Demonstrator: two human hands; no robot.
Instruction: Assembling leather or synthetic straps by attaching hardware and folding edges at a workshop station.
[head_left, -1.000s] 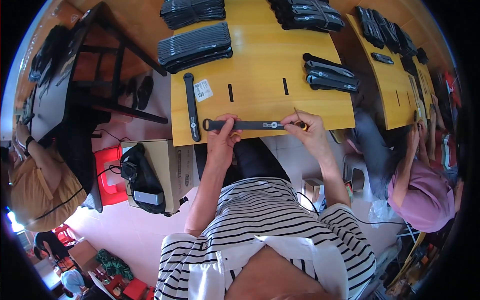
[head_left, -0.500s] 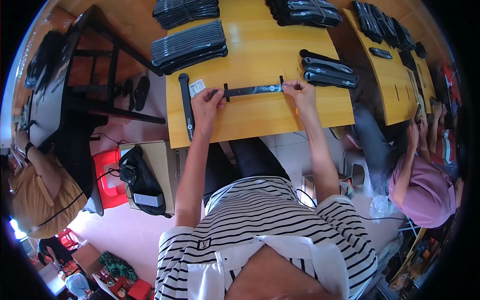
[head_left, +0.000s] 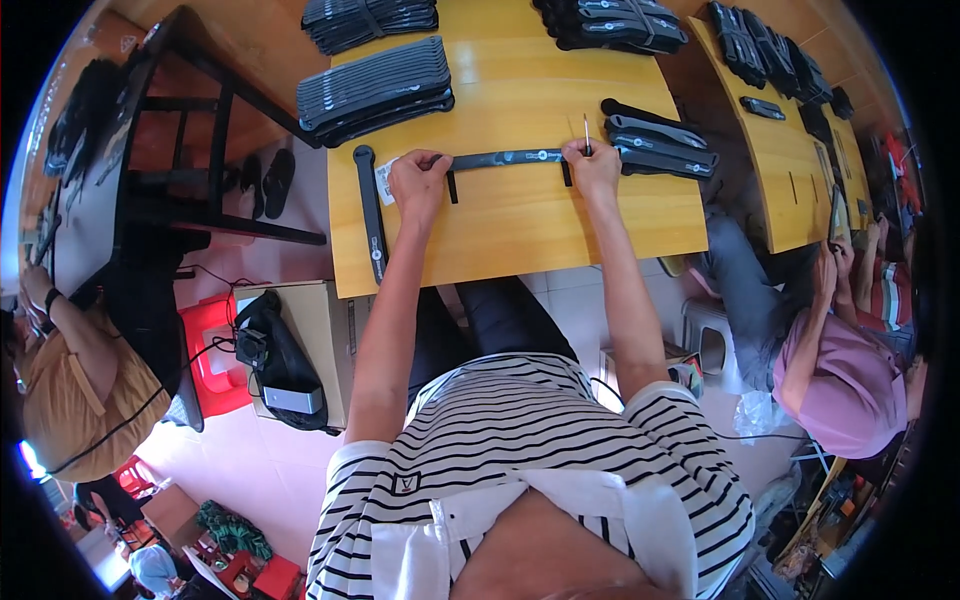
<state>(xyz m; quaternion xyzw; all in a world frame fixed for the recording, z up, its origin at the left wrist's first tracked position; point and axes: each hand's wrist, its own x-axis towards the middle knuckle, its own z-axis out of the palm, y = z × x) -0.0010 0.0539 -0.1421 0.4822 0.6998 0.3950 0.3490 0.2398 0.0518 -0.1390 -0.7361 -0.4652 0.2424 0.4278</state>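
Note:
A flat black strap (head_left: pixel 508 159) with pale print stretches between my hands above the wooden table. My left hand (head_left: pixel 417 183) pinches its left end, and my right hand (head_left: pixel 595 172) pinches the right end. A thin pointed tool (head_left: pixel 587 130) sticks up from my right fingers; its exact kind is unclear. On the near side of the strap, two short black marks (head_left: pixel 453 187) lie on the tabletop, one by each hand. Left of my left hand rests another long black strap (head_left: pixel 372 215), beside a small white label (head_left: pixel 384 183) that my hand partly hides.
Stacks of black straps (head_left: pixel 377 88) stand at the table's far left, with a bundled pile (head_left: pixel 612 22) at the far right. A smaller pile (head_left: pixel 662 145) sits beside my right hand. A dark metal frame (head_left: pixel 222 150) stands left; a co-worker in pink (head_left: pixel 840 375) sits right.
Both hands have moved away from my body, carrying the strap from across the two black marks to beyond them. The tool in my right hand now points up more visibly.

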